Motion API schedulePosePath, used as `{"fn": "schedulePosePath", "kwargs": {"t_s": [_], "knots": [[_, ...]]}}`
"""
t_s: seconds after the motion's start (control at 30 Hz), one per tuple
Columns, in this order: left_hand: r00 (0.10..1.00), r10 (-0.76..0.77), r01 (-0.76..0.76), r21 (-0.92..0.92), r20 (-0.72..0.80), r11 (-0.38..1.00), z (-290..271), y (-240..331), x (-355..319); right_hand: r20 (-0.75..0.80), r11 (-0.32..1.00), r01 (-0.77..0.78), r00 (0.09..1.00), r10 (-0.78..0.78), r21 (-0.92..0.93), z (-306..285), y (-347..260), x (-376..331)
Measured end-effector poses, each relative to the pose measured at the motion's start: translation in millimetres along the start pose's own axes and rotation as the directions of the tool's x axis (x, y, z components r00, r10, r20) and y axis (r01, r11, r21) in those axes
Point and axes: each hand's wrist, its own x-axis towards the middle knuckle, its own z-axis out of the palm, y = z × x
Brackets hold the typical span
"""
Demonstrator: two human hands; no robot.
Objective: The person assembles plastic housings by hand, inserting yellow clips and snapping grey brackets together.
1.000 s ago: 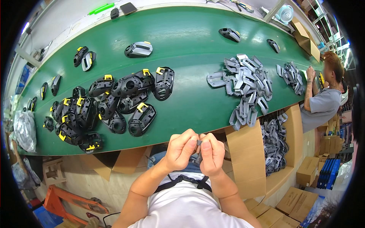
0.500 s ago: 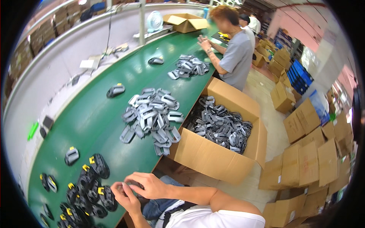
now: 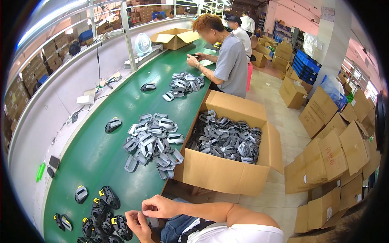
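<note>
At the near edge of the green table, my left hand (image 3: 139, 227) and my right hand (image 3: 161, 207) are close together with bent fingers. A small grey piece seems to show below the right fingers, but what either hand grips is mostly hidden. Just left of my hands lies a cluster of black plastic parts with yellow tabs (image 3: 99, 212). Farther along the table is a heap of grey slotted plastic covers (image 3: 152, 141). An open cardboard box (image 3: 225, 168) full of similar grey covers stands against the table's right side.
On the green table (image 3: 91, 152) lie single grey-and-black assembled pieces (image 3: 113, 124). A co-worker (image 3: 231, 56) handles a dark part beside another grey heap (image 3: 184, 85). A white fan (image 3: 143, 43) and an open carton (image 3: 174, 38) are farther back. Cardboard boxes (image 3: 330, 158) crowd the right.
The view has tilted up, so the table contents sit lower and more of the room shows. My hands stay close together. The co-worker's hands have lowered and now hold a dark part.
</note>
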Motion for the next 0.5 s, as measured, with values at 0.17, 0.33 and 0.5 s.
{"fn": "schedulePosePath", "kwargs": {"t_s": [0.17,0.33,0.5], "knots": [[0.996,-0.086,0.088,-0.199,0.020,0.976,-4.6,-4.1,-7.4,0.074,0.995,0.082,0.994,-0.078,-0.051,-2.0,-1.8,-3.3],[0.990,-0.088,0.109,-0.205,0.112,0.973,-8.9,2.5,-7.3,0.124,0.975,0.115,0.988,-0.093,-0.189,-2.9,-5.3,-5.1],[0.993,-0.046,0.048,-0.016,0.108,0.999,-11.5,3.5,-7.3,-0.019,0.982,0.081,0.996,-0.085,-0.168,6.0,-9.1,-6.9]]}}
